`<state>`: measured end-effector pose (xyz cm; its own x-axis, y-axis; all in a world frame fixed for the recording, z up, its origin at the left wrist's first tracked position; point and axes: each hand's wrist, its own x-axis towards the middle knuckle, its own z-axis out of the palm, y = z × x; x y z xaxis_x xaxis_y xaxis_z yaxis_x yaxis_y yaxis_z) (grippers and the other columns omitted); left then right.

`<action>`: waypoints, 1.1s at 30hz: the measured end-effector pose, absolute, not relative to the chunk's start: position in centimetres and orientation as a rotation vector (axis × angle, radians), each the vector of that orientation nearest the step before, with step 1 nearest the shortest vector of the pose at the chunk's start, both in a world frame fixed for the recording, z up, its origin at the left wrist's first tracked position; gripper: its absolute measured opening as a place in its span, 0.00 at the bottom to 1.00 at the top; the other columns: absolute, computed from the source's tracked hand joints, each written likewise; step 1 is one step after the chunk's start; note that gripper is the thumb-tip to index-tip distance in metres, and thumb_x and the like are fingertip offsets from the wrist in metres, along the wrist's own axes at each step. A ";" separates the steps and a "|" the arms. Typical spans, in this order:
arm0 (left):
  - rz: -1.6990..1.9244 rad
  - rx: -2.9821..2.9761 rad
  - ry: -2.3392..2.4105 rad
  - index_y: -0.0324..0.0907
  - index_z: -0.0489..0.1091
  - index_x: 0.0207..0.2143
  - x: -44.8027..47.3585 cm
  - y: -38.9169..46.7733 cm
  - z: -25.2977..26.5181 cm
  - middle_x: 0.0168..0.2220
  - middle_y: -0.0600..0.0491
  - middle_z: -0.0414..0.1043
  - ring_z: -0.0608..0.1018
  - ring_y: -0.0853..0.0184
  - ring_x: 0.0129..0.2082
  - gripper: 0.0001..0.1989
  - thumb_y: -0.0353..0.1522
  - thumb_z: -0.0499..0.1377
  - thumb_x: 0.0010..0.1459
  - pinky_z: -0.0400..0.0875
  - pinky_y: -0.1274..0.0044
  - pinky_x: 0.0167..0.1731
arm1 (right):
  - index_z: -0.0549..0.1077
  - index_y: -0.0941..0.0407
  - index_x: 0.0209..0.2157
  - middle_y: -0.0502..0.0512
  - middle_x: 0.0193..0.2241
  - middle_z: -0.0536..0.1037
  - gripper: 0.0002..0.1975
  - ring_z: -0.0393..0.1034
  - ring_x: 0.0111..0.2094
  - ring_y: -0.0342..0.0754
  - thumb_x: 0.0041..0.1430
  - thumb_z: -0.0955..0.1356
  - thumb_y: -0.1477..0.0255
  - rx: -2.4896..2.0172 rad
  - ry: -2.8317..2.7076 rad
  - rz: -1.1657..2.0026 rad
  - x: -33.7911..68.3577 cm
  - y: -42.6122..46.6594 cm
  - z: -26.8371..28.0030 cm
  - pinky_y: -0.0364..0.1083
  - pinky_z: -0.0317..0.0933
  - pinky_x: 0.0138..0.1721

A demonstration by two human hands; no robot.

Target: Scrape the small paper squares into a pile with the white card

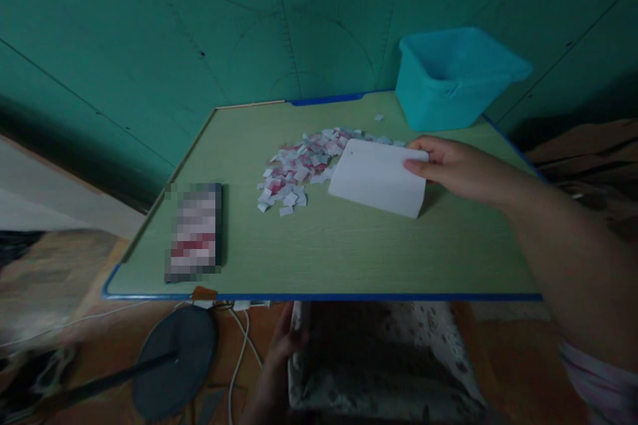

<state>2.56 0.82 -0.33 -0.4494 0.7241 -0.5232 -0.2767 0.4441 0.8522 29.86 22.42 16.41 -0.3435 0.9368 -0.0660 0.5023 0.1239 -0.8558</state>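
My right hand [434, 163] pinches a white sheet of stiff paper [379, 176] by its right edge, thumb on top. The sheet bends and tilts over the table, with a small dark spot near its upper left corner. Beside and partly behind it lies a curved heap of small paper pieces [304, 163], white, pale blue and pinkish-red. Below the table's front edge, in shadow, my left hand [285, 345] is closed at the left edge of a patterned cloth-covered seat [448, 358]. Its fingers show only dimly.
A turquoise plastic bin [433, 99] stands at the table's back right corner, against the green wall [239, 33]. A blurred-out flat object [194, 232] lies at the front left of the green table [349, 265]. Below are a round grey base [174, 365] and white cables [239, 345].
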 end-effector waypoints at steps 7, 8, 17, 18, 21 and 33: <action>1.220 0.395 1.604 0.48 0.70 0.19 2.4 0.9 0.1 0.30 0.54 0.77 0.71 0.54 0.46 0.14 0.27 0.60 0.22 0.63 0.71 0.46 | 0.65 0.55 0.29 0.48 0.23 0.70 0.10 0.64 0.24 0.42 0.50 0.64 0.63 -1.294 -2.121 1.415 28.6 20.7 16.4 0.40 0.53 0.21; 1.229 0.385 1.598 0.49 0.70 0.20 2.4 1.0 0.2 0.31 0.54 0.78 0.71 0.54 0.46 0.15 0.27 0.60 0.22 0.64 0.72 0.45 | 0.65 0.55 0.29 0.48 0.22 0.69 0.10 0.63 0.23 0.42 0.50 0.63 0.63 -1.274 -2.154 1.458 28.4 20.3 16.5 0.40 0.52 0.20; 1.233 0.324 1.569 0.48 0.73 0.22 2.6 1.2 0.9 0.30 0.56 0.78 0.75 0.57 0.40 0.17 0.26 0.58 0.22 0.68 0.75 0.40 | 0.64 0.55 0.31 0.47 0.24 0.67 0.11 0.60 0.24 0.40 0.52 0.62 0.62 -1.131 -2.363 1.669 27.4 18.2 17.2 0.39 0.49 0.21; 1.229 0.317 1.549 0.47 0.73 0.23 2.5 1.3 1.0 0.29 0.56 0.78 0.75 0.58 0.39 0.18 0.26 0.58 0.22 0.68 0.75 0.38 | 0.64 0.55 0.31 0.48 0.24 0.68 0.11 0.61 0.24 0.40 0.53 0.62 0.62 -1.112 -2.359 1.719 27.4 18.2 17.3 0.39 0.50 0.21; 1.118 0.271 1.472 0.47 0.72 0.21 1.9 1.9 0.9 0.27 0.56 0.78 0.76 0.57 0.36 0.17 0.24 0.58 0.20 0.70 0.74 0.36 | 0.63 0.55 0.32 0.48 0.26 0.68 0.11 0.62 0.26 0.40 0.53 0.62 0.61 -1.081 -2.312 1.820 27.5 18.1 17.7 0.39 0.53 0.23; 1.259 0.264 1.440 0.47 0.74 0.24 2.9 0.9 0.7 0.33 0.56 0.78 0.75 0.58 0.40 0.18 0.25 0.58 0.24 0.70 0.76 0.34 | 0.66 0.55 0.30 0.49 0.25 0.70 0.10 0.64 0.27 0.41 0.48 0.66 0.64 -1.158 -1.924 1.454 27.1 18.6 17.6 0.40 0.58 0.25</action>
